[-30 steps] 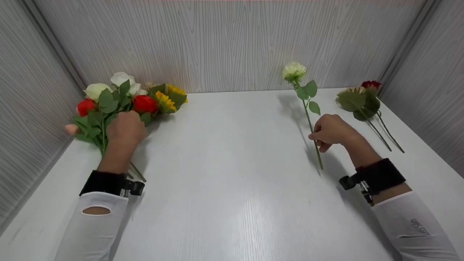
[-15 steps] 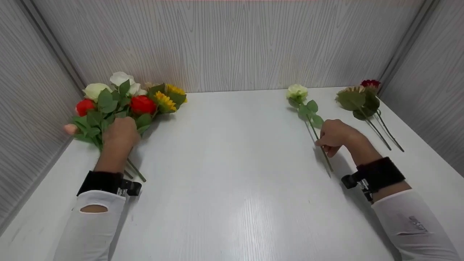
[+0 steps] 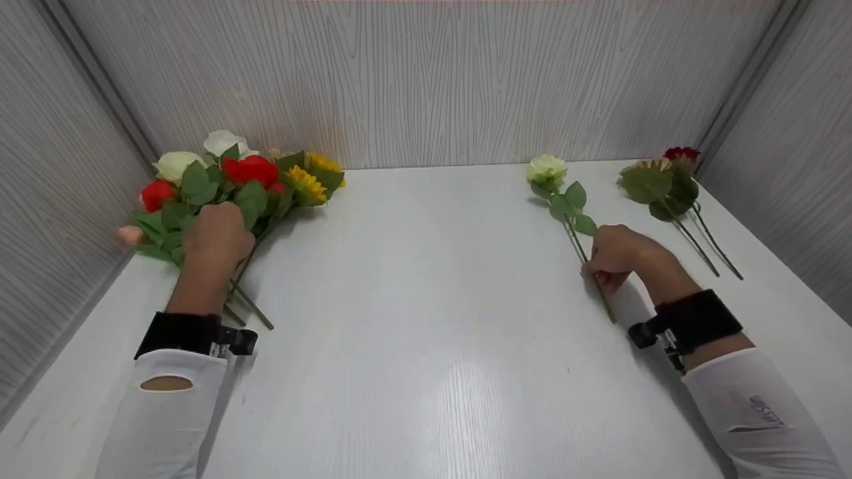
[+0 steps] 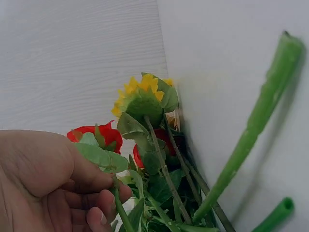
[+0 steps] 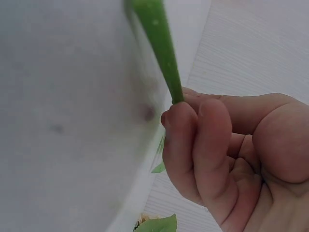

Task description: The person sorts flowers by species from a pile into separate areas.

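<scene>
At the left, my left hand (image 3: 218,233) pinches the green stem of a red rose (image 3: 251,170) between thumb and fingers. The left wrist view shows that red rose (image 4: 99,135) and its leaves just beyond my fingertips, above the other stems. My right hand (image 3: 619,256) pinches the lower stem of a pale green-white rose (image 3: 547,169), which lies low over the table with its head toward the back wall. In the right wrist view the stem (image 5: 161,43) runs out from between thumb and fingertips; its flower head is hidden there.
Around my left hand lies a pile of artificial flowers: a white rose (image 3: 225,143), a cream rose (image 3: 178,166), another red flower (image 3: 158,195), yellow sunflowers (image 3: 306,185). Two flowers with a dark red head (image 3: 681,155) and broad leaves (image 3: 647,185) lie at the right. Walls enclose the white table (image 3: 426,319).
The pale rose has come down from a raised slant to near the table, my right hand lowering slightly. My left hand has shifted slightly left, and the red rose has moved up and left.
</scene>
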A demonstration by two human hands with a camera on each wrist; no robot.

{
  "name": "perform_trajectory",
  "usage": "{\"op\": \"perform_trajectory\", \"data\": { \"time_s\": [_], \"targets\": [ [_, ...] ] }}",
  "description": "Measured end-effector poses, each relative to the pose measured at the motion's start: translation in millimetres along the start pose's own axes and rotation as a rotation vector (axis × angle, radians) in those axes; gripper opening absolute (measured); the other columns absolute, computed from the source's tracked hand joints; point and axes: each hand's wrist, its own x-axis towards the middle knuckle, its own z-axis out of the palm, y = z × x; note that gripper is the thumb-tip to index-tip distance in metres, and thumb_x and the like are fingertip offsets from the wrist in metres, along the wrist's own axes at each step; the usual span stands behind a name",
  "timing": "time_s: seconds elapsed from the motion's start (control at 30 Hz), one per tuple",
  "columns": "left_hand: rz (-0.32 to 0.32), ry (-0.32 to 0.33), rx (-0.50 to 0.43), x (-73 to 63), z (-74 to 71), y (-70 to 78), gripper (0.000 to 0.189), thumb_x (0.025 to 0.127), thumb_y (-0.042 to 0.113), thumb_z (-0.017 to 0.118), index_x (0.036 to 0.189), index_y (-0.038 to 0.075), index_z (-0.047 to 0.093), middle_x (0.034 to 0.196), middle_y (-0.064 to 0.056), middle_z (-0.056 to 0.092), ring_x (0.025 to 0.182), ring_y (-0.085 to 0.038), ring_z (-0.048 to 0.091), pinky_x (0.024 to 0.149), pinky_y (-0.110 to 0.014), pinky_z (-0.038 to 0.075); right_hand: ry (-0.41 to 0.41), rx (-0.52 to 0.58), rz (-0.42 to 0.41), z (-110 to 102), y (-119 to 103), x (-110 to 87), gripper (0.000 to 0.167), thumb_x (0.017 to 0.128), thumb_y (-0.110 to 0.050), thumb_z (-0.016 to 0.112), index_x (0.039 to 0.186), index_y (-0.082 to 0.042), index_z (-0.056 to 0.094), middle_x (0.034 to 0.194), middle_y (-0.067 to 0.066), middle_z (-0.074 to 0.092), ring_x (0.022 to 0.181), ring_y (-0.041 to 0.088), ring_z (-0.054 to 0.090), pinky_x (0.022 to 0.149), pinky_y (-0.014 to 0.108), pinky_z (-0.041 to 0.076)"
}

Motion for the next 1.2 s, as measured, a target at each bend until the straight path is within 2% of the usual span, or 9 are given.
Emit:
{"op": "perform_trajectory", "data": {
  "time_s": [0.17, 0.33, 0.53, 0.63, 0.77, 0.83, 0.93, 1.0, 1.2],
  "targets": [
    [-0.014, 0.022, -0.024, -2.1, -5.3, 5.1, 0.019, 0.091, 0.008, 0.050, 0.078, -0.002, 0.058, 0.066, -0.010, 0.050, 0.061, -0.025, 0.050, 0.045, -0.034, 0.042, -0.002, -0.023, -0.006, 1.1, 1.6, 0.2, 0.023, 0.091, -0.011, 0.066, 0.075, 0.005, 0.068, 0.061, 0.008, 0.068, 0.055, 0.019, 0.070, 0.060, 0.031, 0.058],
    [0.004, 0.117, -0.074, -7.2, -10.6, 13.3, 0.015, 0.090, 0.007, 0.048, 0.078, 0.000, 0.054, 0.065, -0.010, 0.046, 0.061, -0.026, 0.047, 0.044, -0.034, 0.038, 0.027, -0.043, -0.021, -3.2, 0.6, 0.4, 0.026, 0.093, -0.015, 0.066, 0.076, 0.005, 0.068, 0.061, 0.008, 0.069, 0.055, 0.018, 0.070, 0.062, 0.033, 0.058],
    [0.104, 0.226, -0.201, -15.2, -17.6, 30.3, 0.012, 0.088, 0.003, 0.043, 0.079, 0.000, 0.051, 0.069, -0.009, 0.043, 0.069, -0.028, 0.045, 0.056, -0.039, 0.040, 0.105, -0.062, 0.002, -9.8, -7.7, -4.6, 0.034, 0.097, -0.022, 0.064, 0.097, 0.012, 0.067, 0.065, 0.007, 0.070, 0.056, 0.018, 0.071, 0.078, 0.044, 0.059],
    [0.149, 0.265, -0.266, -22.6, -23.2, 39.5, 0.015, 0.091, 0.005, 0.043, 0.087, -0.004, 0.054, 0.074, -0.012, 0.045, 0.075, -0.030, 0.046, 0.065, -0.042, 0.042, 0.136, -0.059, -0.008, -10.8, -13.0, -6.9, 0.037, 0.097, -0.024, 0.063, 0.100, 0.013, 0.068, 0.065, 0.006, 0.071, 0.057, 0.017, 0.071, 0.083, 0.049, 0.057],
    [0.182, 0.321, -0.347, -35.0, -31.9, 52.3, 0.020, 0.095, 0.008, 0.044, 0.098, -0.008, 0.056, 0.081, -0.017, 0.050, 0.078, -0.032, 0.048, 0.067, -0.042, 0.041, 0.159, -0.055, -0.043, -10.4, -19.5, -9.6, 0.036, 0.097, -0.024, 0.063, 0.096, 0.011, 0.070, 0.064, 0.006, 0.070, 0.057, 0.017, 0.071, 0.079, 0.046, 0.058],
    [0.199, 0.346, -0.396, -41.2, -35.5, 59.2, 0.020, 0.096, 0.009, 0.045, 0.098, -0.007, 0.057, 0.082, -0.017, 0.052, 0.078, -0.031, 0.048, 0.067, -0.040, 0.039, 0.166, -0.053, -0.057, -10.0, -22.2, -10.8, 0.036, 0.097, -0.025, 0.063, 0.093, 0.010, 0.071, 0.063, 0.005, 0.070, 0.056, 0.016, 0.070, 0.074, 0.042, 0.059],
    [0.216, 0.340, -0.477, -48.6, -39.3, 69.3, 0.019, 0.098, 0.010, 0.047, 0.101, -0.004, 0.060, 0.086, -0.016, 0.054, 0.081, -0.029, 0.048, 0.069, -0.037, 0.038, 0.166, -0.044, -0.067, -9.5, -26.0, -13.0, 0.035, 0.097, -0.025, 0.063, 0.090, 0.008, 0.072, 0.063, 0.005, 0.069, 0.055, 0.016, 0.070, 0.067, 0.036, 0.059],
    [0.230, 0.308, -0.527, -52.0, -40.6, 75.2, 0.019, 0.098, 0.010, 0.049, 0.105, -0.003, 0.061, 0.087, -0.015, 0.055, 0.082, -0.026, 0.048, 0.070, -0.034, 0.040, 0.170, -0.042, -0.074, -9.6, -28.5, -15.4, 0.034, 0.097, -0.025, 0.063, 0.089, 0.007, 0.071, 0.063, 0.005, 0.069, 0.055, 0.015, 0.070, 0.064, 0.033, 0.058],
    [0.282, 0.137, -0.734, -56.2, -40.6, 86.3, 0.021, 0.099, 0.009, 0.052, 0.116, 0.000, 0.060, 0.078, -0.007, 0.060, 0.060, -0.015, 0.055, 0.057, -0.023, 0.051, 0.201, -0.006, -0.125, -10.9, -40.8, -26.2, 0.032, 0.098, -0.025, 0.063, 0.089, 0.004, 0.071, 0.065, 0.005, 0.068, 0.054, 0.015, 0.068, 0.060, 0.030, 0.056]
  ]
}}
